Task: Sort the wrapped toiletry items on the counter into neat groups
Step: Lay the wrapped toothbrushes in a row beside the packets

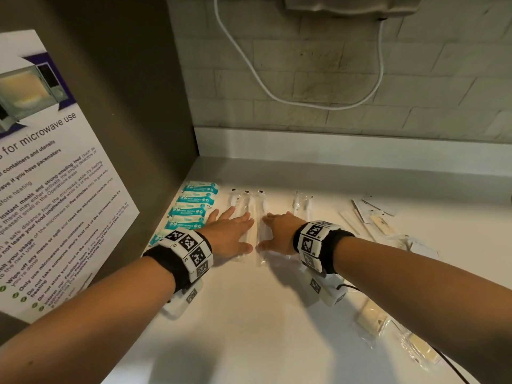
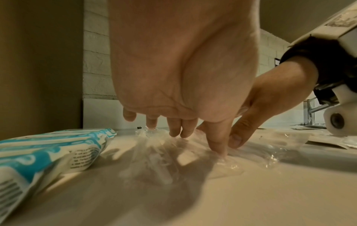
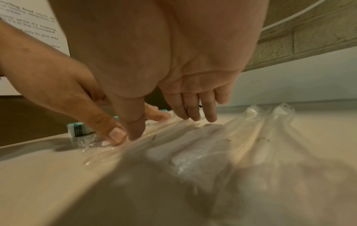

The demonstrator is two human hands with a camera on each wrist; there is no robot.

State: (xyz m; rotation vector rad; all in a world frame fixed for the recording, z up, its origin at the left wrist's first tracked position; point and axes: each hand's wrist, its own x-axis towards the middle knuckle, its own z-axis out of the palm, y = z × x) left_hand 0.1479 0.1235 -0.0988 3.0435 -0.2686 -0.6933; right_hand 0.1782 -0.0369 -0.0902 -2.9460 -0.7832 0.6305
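Several clear-wrapped toothbrush packets [image 1: 247, 206] lie side by side on the white counter [image 1: 249, 314]. My left hand [image 1: 231, 232] lies flat on the left packets, fingers straight. My right hand [image 1: 278, 231] presses flat beside it, its thumb [image 3: 135, 128] and fingers touching a clear packet [image 1: 261, 239] between the two hands. The left wrist view shows my left fingertips [image 2: 181, 130] on the crinkled clear wrap [image 2: 164, 146]. A neat row of blue and white wipe packets [image 1: 191, 206] runs along the left wall. Two more clear packets [image 1: 302, 203] lie to the right.
Loose flat sachets [image 1: 382, 220] and cream-coloured wrapped items [image 1: 371, 317] are scattered on the right of the counter. A brown side panel with a microwave notice [image 1: 50, 173] bounds the left. A white cable [image 1: 277, 87] hangs on the brick wall behind.
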